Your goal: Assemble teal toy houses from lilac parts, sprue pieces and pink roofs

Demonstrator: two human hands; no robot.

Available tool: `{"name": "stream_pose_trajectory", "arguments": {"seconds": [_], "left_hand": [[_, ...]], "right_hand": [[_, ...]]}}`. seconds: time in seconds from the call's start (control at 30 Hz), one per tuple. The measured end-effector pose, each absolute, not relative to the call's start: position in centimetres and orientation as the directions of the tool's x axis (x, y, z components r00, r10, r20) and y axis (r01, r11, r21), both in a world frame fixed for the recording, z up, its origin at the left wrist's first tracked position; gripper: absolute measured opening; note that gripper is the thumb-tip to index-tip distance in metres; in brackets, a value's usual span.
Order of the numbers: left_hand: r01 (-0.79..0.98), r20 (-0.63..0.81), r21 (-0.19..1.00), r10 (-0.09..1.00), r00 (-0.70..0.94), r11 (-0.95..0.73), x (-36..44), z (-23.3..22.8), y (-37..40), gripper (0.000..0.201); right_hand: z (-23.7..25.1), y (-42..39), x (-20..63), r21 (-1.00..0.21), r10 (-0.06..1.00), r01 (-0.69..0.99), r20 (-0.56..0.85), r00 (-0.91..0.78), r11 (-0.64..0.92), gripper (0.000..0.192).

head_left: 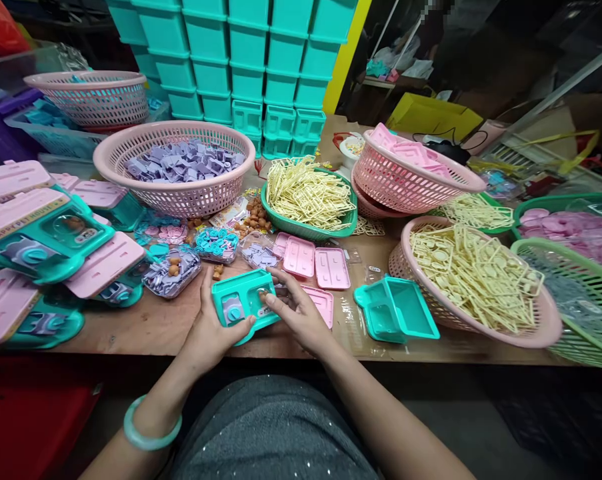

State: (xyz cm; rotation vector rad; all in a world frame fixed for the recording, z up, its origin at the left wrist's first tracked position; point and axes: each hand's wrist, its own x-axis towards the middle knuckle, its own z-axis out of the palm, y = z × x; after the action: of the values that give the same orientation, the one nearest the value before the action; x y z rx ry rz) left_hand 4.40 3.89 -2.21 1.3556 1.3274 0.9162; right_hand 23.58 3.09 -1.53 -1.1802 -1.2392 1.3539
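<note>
The right hand (295,310) is covering the near right corner of the teal tray (243,303), and whatever its fingertips are pressing there is too small to make out. The left hand (213,327) is hiding the tray's near left edge. The stack of finished pink-lidded boxes (35,233) is running off the left edge. The green basket (575,300) is getting cut by the right edge. Print on the lid label is blurring, hardly readable. A person at the top right is blurred and mostly hidden.
</note>
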Motion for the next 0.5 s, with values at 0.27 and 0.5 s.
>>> {"name": "stream_pose_trajectory", "arguments": {"seconds": [0.27,0.5], "left_hand": [[0.377,-0.054,0.924,0.956,0.288,-0.061,2.5,-2.5,4.4,0.133],[0.437,-0.038,0.889,0.927,0.373,-0.139,0.9,-3.0,4.3,0.149]], "right_hand": [[-1.2,3.2,24.6,-0.990,0.961,-0.045,-0.120,-0.250,-0.135,0.079],[-1.0,2.5,25.6,-0.994,0.934,0.083,-0.100,-0.342,-0.076,0.092]]}}
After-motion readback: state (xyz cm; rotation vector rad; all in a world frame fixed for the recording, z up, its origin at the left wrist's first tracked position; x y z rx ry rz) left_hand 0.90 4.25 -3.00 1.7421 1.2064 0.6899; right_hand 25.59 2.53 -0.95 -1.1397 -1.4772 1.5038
